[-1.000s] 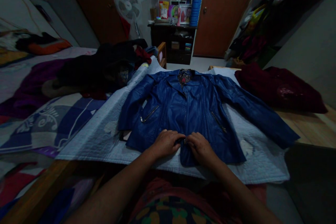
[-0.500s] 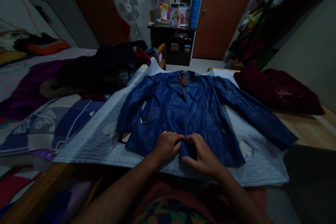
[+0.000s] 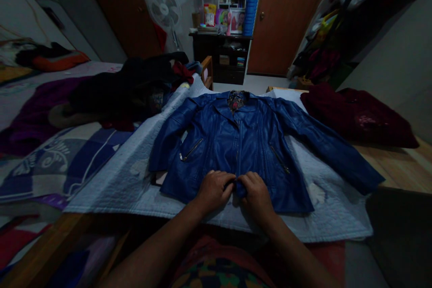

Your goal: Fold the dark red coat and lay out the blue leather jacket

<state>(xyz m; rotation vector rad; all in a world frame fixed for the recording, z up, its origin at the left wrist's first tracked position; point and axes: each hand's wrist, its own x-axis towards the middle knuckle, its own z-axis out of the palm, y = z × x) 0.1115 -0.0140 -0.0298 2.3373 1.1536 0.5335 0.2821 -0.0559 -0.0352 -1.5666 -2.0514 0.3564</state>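
A blue leather-look jacket (image 3: 219,144) lies spread front side up, its collar pointing away from me and its sleeves out to both sides. The front zipper runs down the middle, and each side has a slanted zip pocket. At the bottom of the front opening, my left hand (image 3: 216,190) pinches the hem edge beside the zipper. Close against it, my right hand (image 3: 254,195) has its fingers closed on the other front edge of the jacket. The zipper's lower end is hidden by my fingertips.
Beneath the jacket is a light blue quilted cover (image 3: 135,189). A dark red folded garment (image 3: 357,117) lies at the right on a wooden surface (image 3: 401,166). Piled clothes (image 3: 124,85) cover the bed at the left. A fan (image 3: 165,9) and a dark cabinet (image 3: 219,54) stand behind.
My right hand's thumb has come in and its fingers have closed round the jacket's front edge. My left hand stays almost in place; the jacket lies as before.
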